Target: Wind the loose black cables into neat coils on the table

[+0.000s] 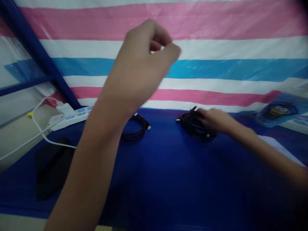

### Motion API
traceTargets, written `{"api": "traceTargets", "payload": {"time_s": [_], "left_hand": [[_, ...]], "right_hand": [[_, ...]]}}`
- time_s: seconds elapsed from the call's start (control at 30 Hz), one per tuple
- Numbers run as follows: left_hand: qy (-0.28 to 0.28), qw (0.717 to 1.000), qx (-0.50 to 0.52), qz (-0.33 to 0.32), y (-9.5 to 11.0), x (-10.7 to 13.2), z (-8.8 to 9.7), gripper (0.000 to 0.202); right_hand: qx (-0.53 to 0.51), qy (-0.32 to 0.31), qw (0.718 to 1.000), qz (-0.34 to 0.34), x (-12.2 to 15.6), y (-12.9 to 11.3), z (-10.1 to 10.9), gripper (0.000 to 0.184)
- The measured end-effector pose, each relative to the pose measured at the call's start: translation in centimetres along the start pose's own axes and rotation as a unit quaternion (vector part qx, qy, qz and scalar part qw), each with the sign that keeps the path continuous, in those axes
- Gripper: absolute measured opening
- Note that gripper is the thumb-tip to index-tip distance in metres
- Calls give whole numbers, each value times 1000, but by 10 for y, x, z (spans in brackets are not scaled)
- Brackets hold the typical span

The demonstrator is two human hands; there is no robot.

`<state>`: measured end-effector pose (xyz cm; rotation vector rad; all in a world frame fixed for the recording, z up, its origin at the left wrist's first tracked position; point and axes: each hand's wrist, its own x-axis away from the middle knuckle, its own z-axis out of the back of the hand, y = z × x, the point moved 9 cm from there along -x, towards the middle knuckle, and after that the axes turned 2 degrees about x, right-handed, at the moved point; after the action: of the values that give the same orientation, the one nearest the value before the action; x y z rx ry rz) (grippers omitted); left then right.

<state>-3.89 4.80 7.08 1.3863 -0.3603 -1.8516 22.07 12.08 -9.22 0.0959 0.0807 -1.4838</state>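
Observation:
My left hand is raised high above the blue table, its fingers curled loosely with nothing visible in them; it is blurred by motion. My right hand reaches to the back right of the table and rests on a coiled black cable, with the fingers closing on the bundle. A second coiled black cable with a pale connector lies left of it, partly hidden behind my left forearm.
A white power strip with a white plug and white cords lies at the table's back left. A flat black object lies on the left. A blue cartoon pouch leans at the far right. A striped sheet hangs behind.

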Motion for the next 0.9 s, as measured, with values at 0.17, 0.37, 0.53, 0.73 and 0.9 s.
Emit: {"api": "traceTargets", "payload": {"time_s": [0.17,0.37,0.53,0.73,0.9], "left_hand": [[-112,993,3,-34,25,36,-30,20],[-177,964,-153,130,-76,76,-18,33],[-259,920,-238,174,-152,120,-29,56],[-312,893,-284,158,-169,141,-62,40],[-347,898,-252,100,-134,146,-84,37]], "right_hand": [[42,-133,990,-5,0,22,-63,46],[44,-128,991,6,6,17,-49,46],[12,-64,998,-9,26,1,-48,43],[-119,57,991,-30,47,-34,-18,42],[-351,-38,935,44,53,-96,-32,47]]}}
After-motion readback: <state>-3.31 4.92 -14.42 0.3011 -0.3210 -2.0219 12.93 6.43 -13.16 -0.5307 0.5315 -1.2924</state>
